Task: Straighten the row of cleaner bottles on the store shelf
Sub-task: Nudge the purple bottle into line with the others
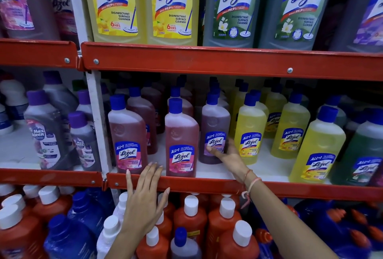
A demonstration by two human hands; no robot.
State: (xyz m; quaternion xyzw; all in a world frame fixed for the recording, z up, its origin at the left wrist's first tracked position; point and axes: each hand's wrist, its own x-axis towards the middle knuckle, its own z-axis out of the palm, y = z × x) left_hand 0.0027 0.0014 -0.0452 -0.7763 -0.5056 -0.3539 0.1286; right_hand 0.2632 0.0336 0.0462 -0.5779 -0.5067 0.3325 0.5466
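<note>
On the middle shelf stands a row of Lizol cleaner bottles with blue caps. Two pink bottles, one (pixel 127 136) and another (pixel 181 140), stand at the front edge. A purple bottle (pixel 214 130) sits a little further back. My right hand (pixel 228 156) grips the lower part of that purple bottle, thumb across its label. My left hand (pixel 145 194) lies flat and spread over the red shelf lip (pixel 207 184), fingertips between the two pink bottles, holding nothing. Yellow bottles (pixel 249 132) stand to the right at uneven depths.
A red shelf rail (pixel 228 62) runs overhead with large Lizol bottles above it. Below are orange and blue bottles with white caps (pixel 190 207). A white upright (pixel 97 118) divides off grey Max Kleen bottles (pixel 46 132) at left. A green bottle (pixel 360 151) stands far right.
</note>
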